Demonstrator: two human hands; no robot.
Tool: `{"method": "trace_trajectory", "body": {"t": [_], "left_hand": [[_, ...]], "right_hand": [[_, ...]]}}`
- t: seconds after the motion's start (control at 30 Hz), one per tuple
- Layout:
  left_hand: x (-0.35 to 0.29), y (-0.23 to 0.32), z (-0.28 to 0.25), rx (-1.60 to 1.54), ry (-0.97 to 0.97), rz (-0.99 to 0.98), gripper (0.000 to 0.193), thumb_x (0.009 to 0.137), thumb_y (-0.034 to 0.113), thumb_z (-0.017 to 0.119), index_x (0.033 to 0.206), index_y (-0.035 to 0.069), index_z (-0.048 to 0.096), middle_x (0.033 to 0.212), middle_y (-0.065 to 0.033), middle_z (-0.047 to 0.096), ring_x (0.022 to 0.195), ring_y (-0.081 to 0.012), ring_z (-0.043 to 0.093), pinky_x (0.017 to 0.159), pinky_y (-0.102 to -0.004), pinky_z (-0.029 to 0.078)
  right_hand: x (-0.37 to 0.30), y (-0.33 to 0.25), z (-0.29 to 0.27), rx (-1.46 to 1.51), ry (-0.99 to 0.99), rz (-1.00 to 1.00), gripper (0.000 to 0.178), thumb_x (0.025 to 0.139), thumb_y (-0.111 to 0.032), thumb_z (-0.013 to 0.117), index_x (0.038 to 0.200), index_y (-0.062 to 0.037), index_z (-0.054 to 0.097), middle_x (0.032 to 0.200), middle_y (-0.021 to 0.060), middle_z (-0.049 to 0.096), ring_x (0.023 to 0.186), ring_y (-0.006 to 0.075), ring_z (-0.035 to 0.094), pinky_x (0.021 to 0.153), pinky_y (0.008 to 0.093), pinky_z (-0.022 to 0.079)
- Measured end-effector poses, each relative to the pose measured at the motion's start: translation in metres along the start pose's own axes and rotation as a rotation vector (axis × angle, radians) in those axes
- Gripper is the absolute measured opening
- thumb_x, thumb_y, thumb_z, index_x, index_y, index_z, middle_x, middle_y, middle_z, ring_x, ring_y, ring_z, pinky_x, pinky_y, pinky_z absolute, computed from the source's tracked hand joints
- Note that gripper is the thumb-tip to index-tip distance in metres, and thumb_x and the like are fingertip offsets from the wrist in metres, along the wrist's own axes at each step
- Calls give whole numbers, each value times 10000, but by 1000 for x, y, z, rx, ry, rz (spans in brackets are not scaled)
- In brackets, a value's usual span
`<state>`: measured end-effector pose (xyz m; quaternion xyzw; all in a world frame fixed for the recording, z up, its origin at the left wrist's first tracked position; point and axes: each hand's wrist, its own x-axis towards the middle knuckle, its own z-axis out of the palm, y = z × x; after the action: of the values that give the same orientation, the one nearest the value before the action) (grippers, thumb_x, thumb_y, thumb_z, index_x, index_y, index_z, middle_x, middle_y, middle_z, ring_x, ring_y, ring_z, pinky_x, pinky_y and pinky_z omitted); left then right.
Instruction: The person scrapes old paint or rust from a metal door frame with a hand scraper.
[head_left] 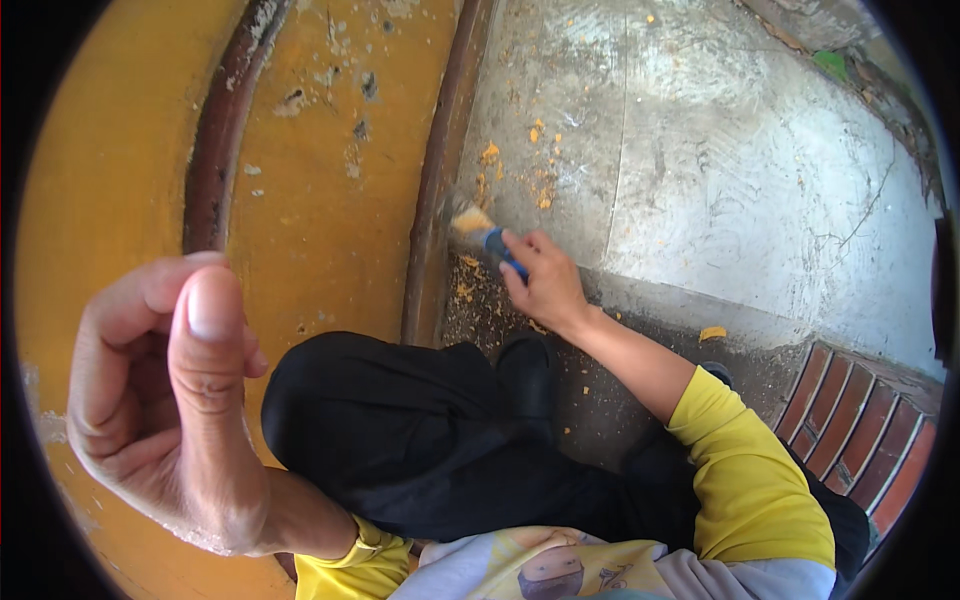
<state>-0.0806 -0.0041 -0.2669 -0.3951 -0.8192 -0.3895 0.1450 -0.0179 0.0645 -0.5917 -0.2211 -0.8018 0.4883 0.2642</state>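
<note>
A worn yellow wall [330, 200] with chipped patches fills the left of the frame, and a dark brown strip [215, 150] curves down it at the upper left. In front of it, at the lower left, the left hand [165, 400] is raised close to the camera, fingers bent over together and the thumb upright before them; whether the thumb meets the fingertips cannot be told. Toward the lower centre is a knee in black trousers [380, 430], with a patterned shirt [560, 565] below it. A second brown strip [437, 180] runs down the upper centre along the wall's right edge. Just right of it, near the centre, is a blue-handled tool [494, 241], its yellowish end too blurred to tell brush from scraper. The right hand [548, 283] grips the handle between thumb and bent fingers. Yellow flakes [544, 195] lie above and below the tool, over the pale concrete [700, 200] and the darker ground. Farther right come a yellow sleeve [745, 460], a larger yellow chip [712, 333], a green leaf [830, 64] at the upper right and red bricks [855, 425] at the lower right.
</note>
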Motion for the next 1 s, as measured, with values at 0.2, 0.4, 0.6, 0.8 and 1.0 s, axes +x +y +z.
{"method": "trace_trajectory", "body": {"t": [0.2,0.4,0.6,0.8,1.0], "left_hand": [[7,-3,-10,-168,48,90,138,908,88,691,859,-18,617,647,-56,565,535,-86,486,520,-185,353],[12,-19,-30,-386,3,245,213,1014,117,514,879,-16,613,703,-66,483,603,-147,473,572,-271,351],[9,-10,-34,-364,53,277,281,1024,136,438,799,10,551,672,-41,397,594,-153,419,614,-318,327],[9,-13,-35,-375,57,364,290,1011,127,409,765,42,538,675,-26,361,599,-156,398,616,-341,286],[11,-14,-46,-476,-4,294,296,1006,140,419,734,63,510,682,-17,326,600,-148,372,631,-341,280]], "right_hand": [[17,-6,12,304,94,203,405,926,-96,537,1316,10,555,833,154,563,744,285,576,692,366,468],[-52,-47,64,346,-47,-11,546,916,-53,565,1445,-57,429,873,137,496,716,290,546,652,376,479],[-41,-44,66,307,-113,-6,553,919,-58,585,1448,-86,428,908,137,506,666,306,572,598,385,494],[-64,-62,89,307,-112,29,598,922,-69,576,1486,-108,380,925,157,515,686,338,579,622,394,506],[31,-51,80,335,140,138,570,930,-111,549,1476,-108,382,992,262,534,751,467,581,696,496,509]]}}
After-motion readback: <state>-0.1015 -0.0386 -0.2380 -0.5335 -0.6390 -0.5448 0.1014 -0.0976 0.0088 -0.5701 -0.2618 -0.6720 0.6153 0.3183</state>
